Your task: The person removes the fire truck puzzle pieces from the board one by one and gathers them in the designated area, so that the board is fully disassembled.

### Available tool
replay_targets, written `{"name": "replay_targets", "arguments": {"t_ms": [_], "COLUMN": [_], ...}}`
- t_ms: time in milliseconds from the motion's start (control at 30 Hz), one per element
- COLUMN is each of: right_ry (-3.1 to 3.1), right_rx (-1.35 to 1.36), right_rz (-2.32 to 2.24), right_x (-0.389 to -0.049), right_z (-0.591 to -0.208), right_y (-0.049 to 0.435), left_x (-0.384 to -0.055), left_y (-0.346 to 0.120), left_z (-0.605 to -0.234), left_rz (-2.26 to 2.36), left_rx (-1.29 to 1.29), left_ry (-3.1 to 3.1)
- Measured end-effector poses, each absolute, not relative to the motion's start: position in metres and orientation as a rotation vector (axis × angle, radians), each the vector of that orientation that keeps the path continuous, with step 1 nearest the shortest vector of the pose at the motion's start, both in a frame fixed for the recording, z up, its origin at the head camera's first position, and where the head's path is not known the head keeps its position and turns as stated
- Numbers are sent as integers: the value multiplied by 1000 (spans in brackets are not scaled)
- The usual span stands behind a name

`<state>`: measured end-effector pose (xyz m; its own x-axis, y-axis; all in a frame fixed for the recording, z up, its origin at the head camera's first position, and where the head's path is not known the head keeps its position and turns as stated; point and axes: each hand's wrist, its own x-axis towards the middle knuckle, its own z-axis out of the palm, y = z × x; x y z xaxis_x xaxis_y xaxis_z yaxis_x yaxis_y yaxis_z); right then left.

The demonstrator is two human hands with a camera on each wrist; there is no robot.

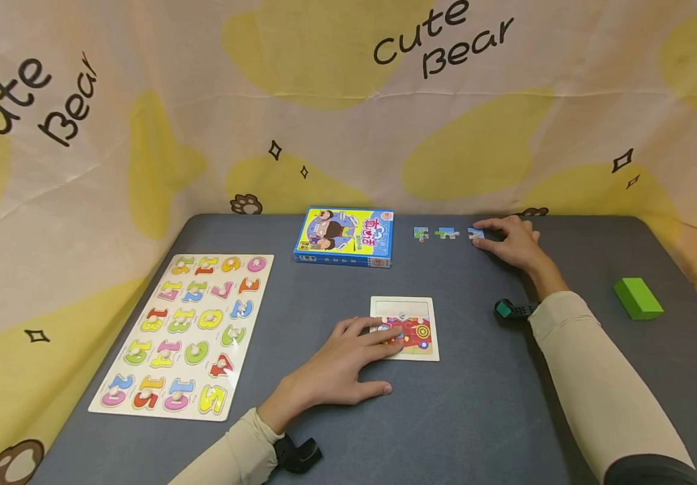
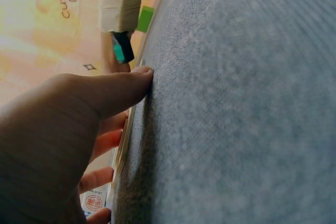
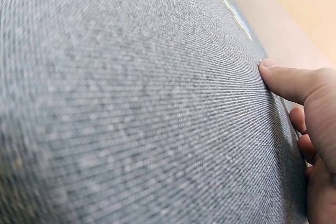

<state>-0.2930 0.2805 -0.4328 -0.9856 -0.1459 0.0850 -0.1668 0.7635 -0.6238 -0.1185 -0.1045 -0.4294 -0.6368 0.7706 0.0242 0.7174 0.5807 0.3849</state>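
My left hand [image 1: 348, 364] lies with its fingers spread over the left part of a small framed jigsaw puzzle [image 1: 434, 337], which shows a red vehicle. The top part of that frame is pale and holds no picture pieces. In the left wrist view, the thumb [image 2: 123, 90] stands out beside the frame's edge. At the back of the table, my right hand [image 1: 514, 246] pinches a small blue jigsaw piece [image 1: 475, 234] between thumb and forefinger. Left of it lie two loose pieces, a blue-green one [image 1: 446, 233] and a green one [image 1: 421, 234]. The right wrist view mostly hides the pinched piece.
A white number board [image 1: 236, 350] with colourful knobbed numerals lies on the left. Behind the puzzle sits a blue and yellow box [image 1: 343, 236]. To the right is a green block [image 1: 638, 298]. Patterned cloth [image 1: 336, 135] hangs behind the grey table [image 1: 475, 417].
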Motion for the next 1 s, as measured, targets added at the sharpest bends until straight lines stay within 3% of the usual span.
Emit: {"name": "replay_targets", "arguments": {"t_ms": [533,1000], "right_ry": [-2877,-2830], "right_rx": [218,190], "right_rz": [1143,1404], "right_x": [-291,-269], "right_z": [-435,-428], "right_y": [280,280], "left_x": [-119,-119], "left_y": [-105,-105], "left_z": [-429,-431], "left_rz": [562,578], "left_rx": [1296,1281], "left_ry": [2670,2671]}}
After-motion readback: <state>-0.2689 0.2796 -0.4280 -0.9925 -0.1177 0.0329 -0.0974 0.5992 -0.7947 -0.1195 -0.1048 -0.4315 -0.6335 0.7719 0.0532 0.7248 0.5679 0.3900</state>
